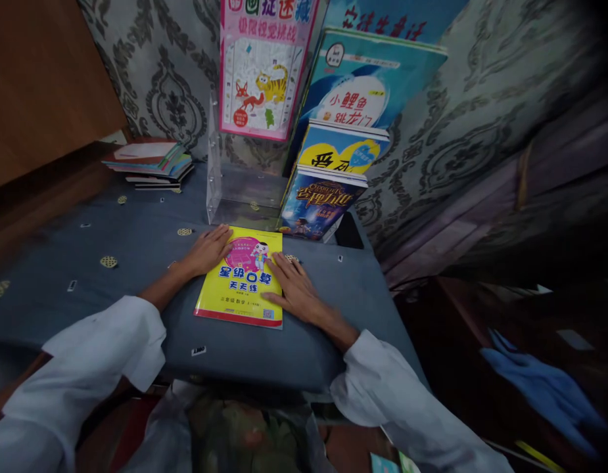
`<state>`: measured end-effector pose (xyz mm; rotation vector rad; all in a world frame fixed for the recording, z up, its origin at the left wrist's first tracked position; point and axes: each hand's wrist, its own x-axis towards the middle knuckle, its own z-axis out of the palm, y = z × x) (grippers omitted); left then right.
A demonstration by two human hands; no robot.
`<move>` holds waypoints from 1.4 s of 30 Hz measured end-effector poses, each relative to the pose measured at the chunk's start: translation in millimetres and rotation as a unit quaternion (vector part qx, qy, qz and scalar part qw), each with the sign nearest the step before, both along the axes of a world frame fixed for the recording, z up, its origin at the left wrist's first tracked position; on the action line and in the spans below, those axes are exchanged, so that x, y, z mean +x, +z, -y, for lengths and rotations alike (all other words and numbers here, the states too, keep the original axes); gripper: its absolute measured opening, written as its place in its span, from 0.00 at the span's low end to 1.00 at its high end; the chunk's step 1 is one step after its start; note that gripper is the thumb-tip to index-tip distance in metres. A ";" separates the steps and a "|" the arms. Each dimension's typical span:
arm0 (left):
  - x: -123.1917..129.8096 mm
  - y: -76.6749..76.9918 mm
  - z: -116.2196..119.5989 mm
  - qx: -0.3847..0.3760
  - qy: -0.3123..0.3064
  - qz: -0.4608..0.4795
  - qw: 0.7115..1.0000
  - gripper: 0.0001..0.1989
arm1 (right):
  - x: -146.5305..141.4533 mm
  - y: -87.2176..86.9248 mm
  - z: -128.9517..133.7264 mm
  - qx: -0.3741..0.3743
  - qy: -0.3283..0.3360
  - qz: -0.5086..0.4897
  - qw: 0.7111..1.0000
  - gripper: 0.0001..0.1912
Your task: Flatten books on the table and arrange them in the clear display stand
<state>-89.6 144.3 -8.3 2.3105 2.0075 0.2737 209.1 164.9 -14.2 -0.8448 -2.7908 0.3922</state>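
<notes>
A yellow workbook (237,303) with a pink oval and a red bottom strip lies flat on the table, its cover up. My left hand (211,250) rests on its upper left edge, fingers stretched out. On its right edge lies my right hand (294,286), fingers spread over the cover. Neither hand grips the workbook. Just behind it stands a clear acrylic rack (239,211). Its right side holds a dark blue book (319,203), a blue and yellow book (343,148) and a teal book (367,82). A pink book (261,72) stands upright in its left side.
A grey-blue cloth (136,230) covers the table. At the back left sits a stack of books (153,164). A dark flat object (350,230) lies beside the rack. Past the table's right edge is a blue cloth (540,384). A patterned wall (170,98) stands behind.
</notes>
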 end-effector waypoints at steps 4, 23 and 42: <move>1.2 0.9 0.6 -0.006 0.007 0.000 1.000 0.29 | 19.0 0.9 25.7 -0.005 0.044 0.012 0.999 0.49; 0.2 -11.2 1.9 0.092 0.052 0.097 0.990 0.25 | 28.2 1.7 32.5 -0.030 0.061 -0.003 0.998 0.53; 4.2 31.8 5.1 -0.043 0.286 0.708 0.644 0.11 | 25.7 6.6 33.6 -0.068 0.049 -0.002 0.996 0.53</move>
